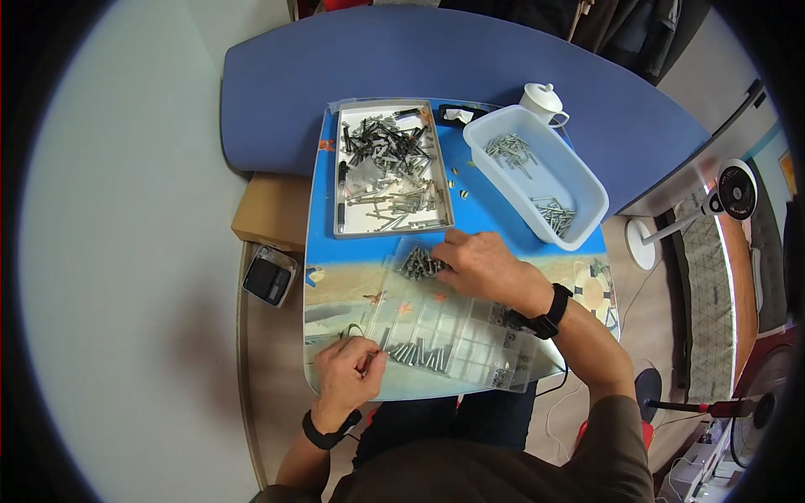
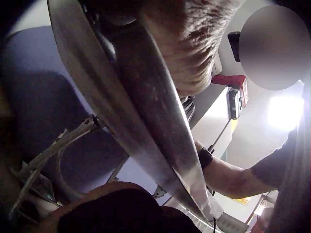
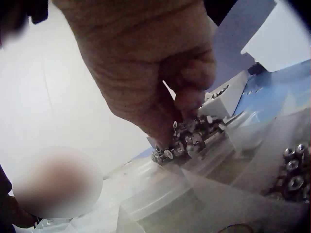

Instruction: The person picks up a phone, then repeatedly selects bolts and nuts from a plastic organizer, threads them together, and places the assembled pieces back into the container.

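Observation:
A clear compartment case [image 1: 432,318] lies across the near part of the table. The right hand [image 1: 482,267] reaches over its far left compartment, which holds a heap of short screws [image 1: 417,264]. In the right wrist view, the bent fingers and thumb of that hand [image 3: 155,73] pinch at the short screws [image 3: 192,141], their tips partly hidden. By the case's near left corner, the left hand [image 1: 345,375] has its fingers bent beside longer screws [image 1: 423,356]; whether it holds anything is hidden. The left wrist view shows only part of this hand [image 2: 189,48].
Beyond the case, a shallow box [image 1: 342,220] holds mixed bolts and black pieces. To its right stand a white plastic tub [image 1: 537,197] with two groups of screws and a lidded white cup [image 1: 543,102]. Nuts [image 3: 295,183] fill another compartment. A fan [image 1: 736,189] stands at the right.

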`<state>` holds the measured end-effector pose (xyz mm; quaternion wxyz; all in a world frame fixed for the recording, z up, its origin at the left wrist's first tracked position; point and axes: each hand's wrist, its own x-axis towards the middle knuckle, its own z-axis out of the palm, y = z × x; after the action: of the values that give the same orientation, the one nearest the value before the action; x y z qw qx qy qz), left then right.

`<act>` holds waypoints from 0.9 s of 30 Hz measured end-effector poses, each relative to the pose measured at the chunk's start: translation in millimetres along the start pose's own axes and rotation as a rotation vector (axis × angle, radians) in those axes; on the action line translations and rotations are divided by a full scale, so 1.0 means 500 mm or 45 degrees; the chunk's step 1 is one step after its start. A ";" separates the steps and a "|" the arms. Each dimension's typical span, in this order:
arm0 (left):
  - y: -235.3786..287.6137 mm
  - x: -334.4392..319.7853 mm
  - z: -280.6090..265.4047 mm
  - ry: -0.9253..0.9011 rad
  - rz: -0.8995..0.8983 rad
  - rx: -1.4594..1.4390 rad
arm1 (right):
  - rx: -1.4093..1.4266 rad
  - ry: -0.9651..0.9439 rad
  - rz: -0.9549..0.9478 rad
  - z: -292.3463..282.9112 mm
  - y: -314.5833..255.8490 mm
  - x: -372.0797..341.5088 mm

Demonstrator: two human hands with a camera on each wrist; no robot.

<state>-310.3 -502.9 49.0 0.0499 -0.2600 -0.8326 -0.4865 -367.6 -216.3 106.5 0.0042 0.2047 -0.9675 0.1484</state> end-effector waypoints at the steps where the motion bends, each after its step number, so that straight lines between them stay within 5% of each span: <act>1: 0.000 0.001 -0.002 0.005 0.000 0.001 | -0.002 0.000 -0.005 0.000 -0.001 0.001; 27: -0.001 -0.002 -0.003 -0.008 -0.041 -0.069 | -0.090 0.284 -0.310 0.018 0.015 -0.003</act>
<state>-309.9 -504.7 49.2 0.0324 -0.2492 -0.8233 -0.5089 -368.7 -211.6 95.7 0.1366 0.3025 -0.9337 0.1345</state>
